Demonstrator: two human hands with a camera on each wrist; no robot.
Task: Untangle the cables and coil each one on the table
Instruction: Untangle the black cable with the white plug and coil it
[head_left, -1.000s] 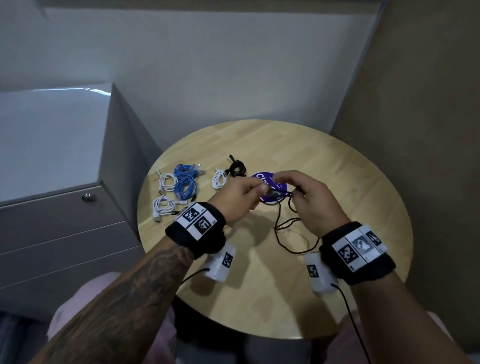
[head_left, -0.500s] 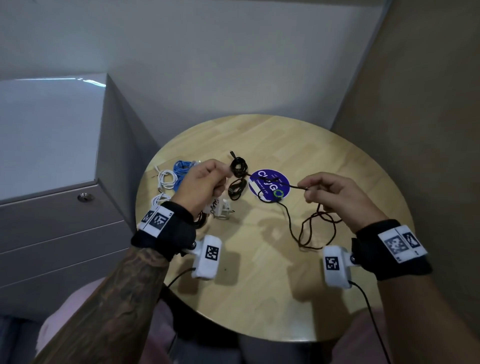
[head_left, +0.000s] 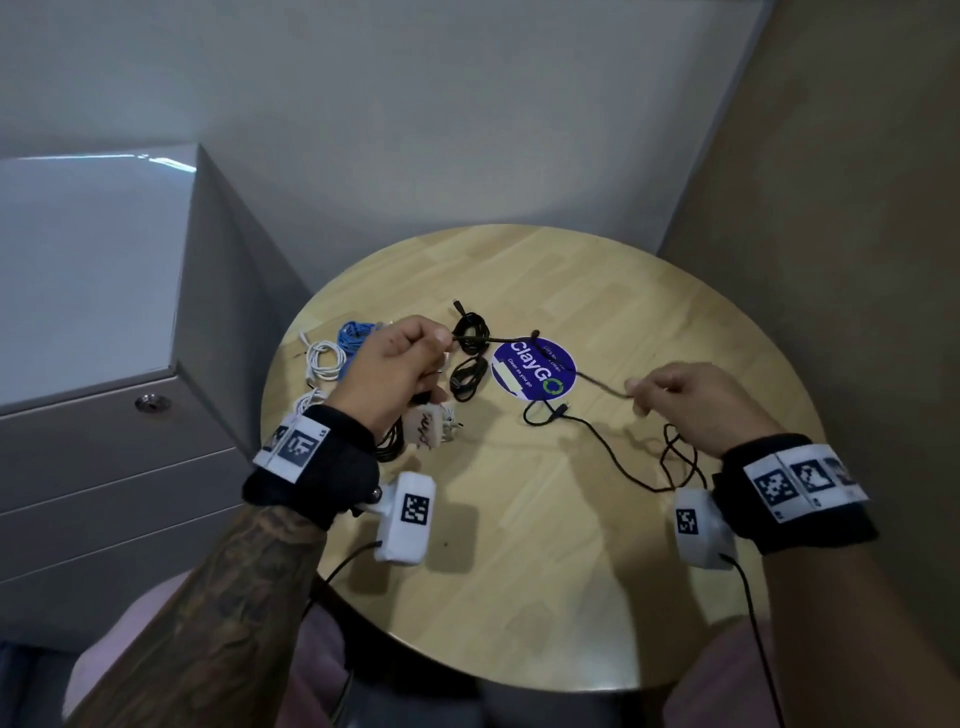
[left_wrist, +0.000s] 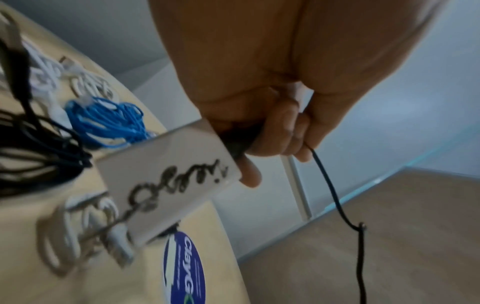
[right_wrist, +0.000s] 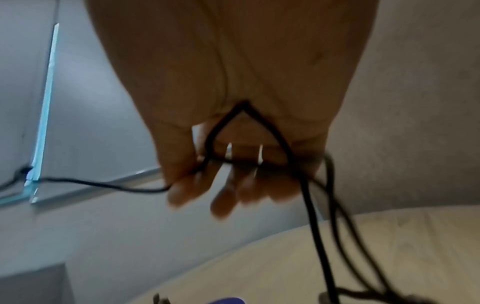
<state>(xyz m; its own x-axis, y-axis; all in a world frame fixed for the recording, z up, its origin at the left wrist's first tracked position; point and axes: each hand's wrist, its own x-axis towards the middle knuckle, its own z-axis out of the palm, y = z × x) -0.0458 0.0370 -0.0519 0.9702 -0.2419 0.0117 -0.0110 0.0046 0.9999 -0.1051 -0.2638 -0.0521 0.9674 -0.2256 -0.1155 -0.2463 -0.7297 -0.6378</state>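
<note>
Where grey cabinet (head_left: 78, 291) flanks it, round wooden worktop (head_left: 519, 571) carrying purple sticker (head_left: 535, 369) at centre, blue coil (head_left: 353, 335) and white coils (head_left: 324, 358) far left, two black coils (head_left: 470, 353) just left of sticker. Raised above worktop and well apart: left hand (head_left: 397, 374) curled round a white charger block (left_wrist: 166, 185) and pinching one end of thin black cable (head_left: 597, 382); right hand (head_left: 696, 402) pinching same cable between thumb and fingertips. Stretched between both hands across sticker, cable's slack looping onto worktop beneath right hand.
</note>
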